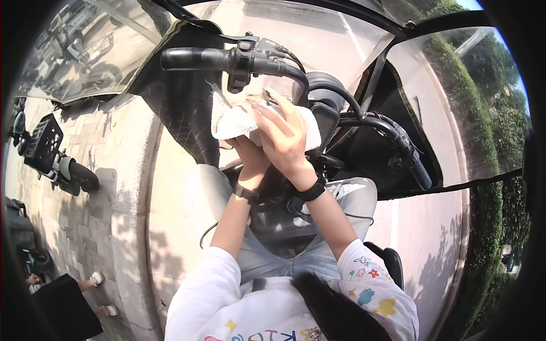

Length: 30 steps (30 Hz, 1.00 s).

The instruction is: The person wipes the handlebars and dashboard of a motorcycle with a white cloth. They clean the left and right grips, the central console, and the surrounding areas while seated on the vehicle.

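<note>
A white terry cloth (239,121) lies spread over my left hand (248,151), which supports it from beneath; its fingers are mostly hidden. Over the cloth's top, my right hand (285,132) rests with bent fingers, their tips touching the fabric near a pale brownish patch. Both hands are just below the left handlebar grip (196,59) and its switch housing (241,64) with brake lever. Whether anything lies inside the cloth cannot be told. A black band is on each wrist.
The right handlebar grip (420,170) extends to the right. A clear plastic rain cover (298,25) with black edging surrounds the front. A parked scooter (64,162) and a person in black (68,307) are on the paving at left; a hedge (482,128) borders the road.
</note>
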Available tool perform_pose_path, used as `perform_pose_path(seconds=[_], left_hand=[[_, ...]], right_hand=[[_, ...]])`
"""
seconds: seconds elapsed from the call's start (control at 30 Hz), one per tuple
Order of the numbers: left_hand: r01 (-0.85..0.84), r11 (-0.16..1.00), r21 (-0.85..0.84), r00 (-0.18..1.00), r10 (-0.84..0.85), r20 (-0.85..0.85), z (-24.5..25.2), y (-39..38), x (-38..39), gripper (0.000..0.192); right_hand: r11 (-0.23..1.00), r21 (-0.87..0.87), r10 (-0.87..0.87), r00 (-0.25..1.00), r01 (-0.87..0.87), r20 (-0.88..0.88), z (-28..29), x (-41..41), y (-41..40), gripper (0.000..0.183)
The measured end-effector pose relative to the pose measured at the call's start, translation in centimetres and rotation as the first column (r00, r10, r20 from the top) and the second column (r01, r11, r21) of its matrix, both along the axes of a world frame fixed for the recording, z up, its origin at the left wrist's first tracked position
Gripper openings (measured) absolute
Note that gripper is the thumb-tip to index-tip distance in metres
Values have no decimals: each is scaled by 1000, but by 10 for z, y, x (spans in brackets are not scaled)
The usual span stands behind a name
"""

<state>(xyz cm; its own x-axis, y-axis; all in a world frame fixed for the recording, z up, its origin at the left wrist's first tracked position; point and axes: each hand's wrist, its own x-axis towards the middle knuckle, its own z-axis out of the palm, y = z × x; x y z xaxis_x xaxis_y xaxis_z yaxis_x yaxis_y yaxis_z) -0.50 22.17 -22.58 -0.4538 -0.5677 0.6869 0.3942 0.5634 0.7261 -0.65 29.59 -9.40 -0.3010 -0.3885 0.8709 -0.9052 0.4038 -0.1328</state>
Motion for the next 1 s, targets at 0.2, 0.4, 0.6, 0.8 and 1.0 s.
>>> perform_pose_path(seconds=[0.2,0.4,0.6,0.8,1.0], left_hand=[[-156,970,-186,988,149,-52,5,0,-3,66],[-109,932,-346,994,106,-26,47,-19,1,74],[-33,979,-199,988,62,143,41,12,-13,90],[202,956,-213,971,-168,167,25,37,-34,65],[256,941,223,966,-258,-21,62,23,-45,77]], right_hand=[[969,-244,54,952,22,302,-54,2,-5,39],[986,-151,79,997,-77,8,10,-28,-26,46],[999,31,-26,992,23,124,-11,-39,-10,33],[993,-81,-60,944,91,324,-32,-35,45,37],[996,87,-43,954,17,297,-48,-23,58,44]])
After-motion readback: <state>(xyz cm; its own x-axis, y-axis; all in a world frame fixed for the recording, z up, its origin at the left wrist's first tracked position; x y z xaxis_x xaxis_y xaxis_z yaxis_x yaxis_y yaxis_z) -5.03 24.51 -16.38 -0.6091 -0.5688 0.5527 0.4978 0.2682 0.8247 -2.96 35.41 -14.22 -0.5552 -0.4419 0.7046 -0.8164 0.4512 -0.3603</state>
